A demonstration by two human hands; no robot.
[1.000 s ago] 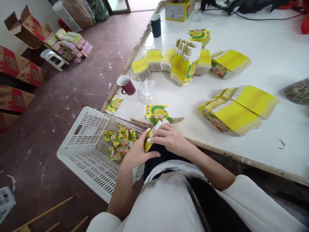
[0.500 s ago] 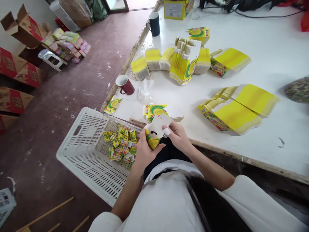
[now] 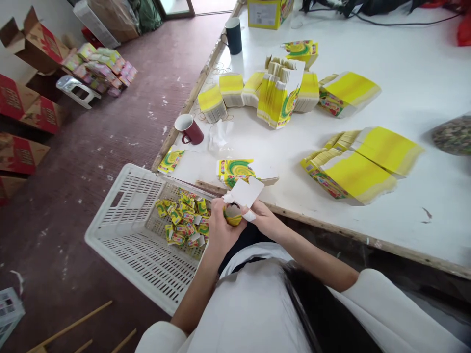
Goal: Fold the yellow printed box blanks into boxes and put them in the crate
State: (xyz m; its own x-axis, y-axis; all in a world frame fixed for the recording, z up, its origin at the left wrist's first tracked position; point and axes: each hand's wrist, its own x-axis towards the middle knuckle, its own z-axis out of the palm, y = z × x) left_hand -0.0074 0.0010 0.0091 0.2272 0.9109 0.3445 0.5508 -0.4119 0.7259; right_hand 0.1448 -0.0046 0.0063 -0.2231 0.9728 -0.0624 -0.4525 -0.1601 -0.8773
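Observation:
My left hand (image 3: 220, 230) is wrapped round a small yellow and green carton (image 3: 233, 214) held over my lap at the table's near edge. My right hand (image 3: 265, 220) pinches the same carton from the right, below its raised white flap (image 3: 246, 192). Just beyond, a short stack of flat printed cartons (image 3: 236, 170) lies on the white table (image 3: 423, 88). To the left, a white plastic crate (image 3: 125, 230) on the floor holds several folded small cartons (image 3: 184, 218).
On the table are a red mug (image 3: 189, 129), a dark cup (image 3: 233, 36), bundles of yellow flat cartons (image 3: 362, 164) and more stacks (image 3: 279, 90) behind. Red cardboard boxes (image 3: 22, 103) and a white stool (image 3: 75, 89) stand on the floor at left.
The carton went from closed between both hands to opened up, its white flap now raised. My hands shifted slightly and the right hand drew back to the carton's right side.

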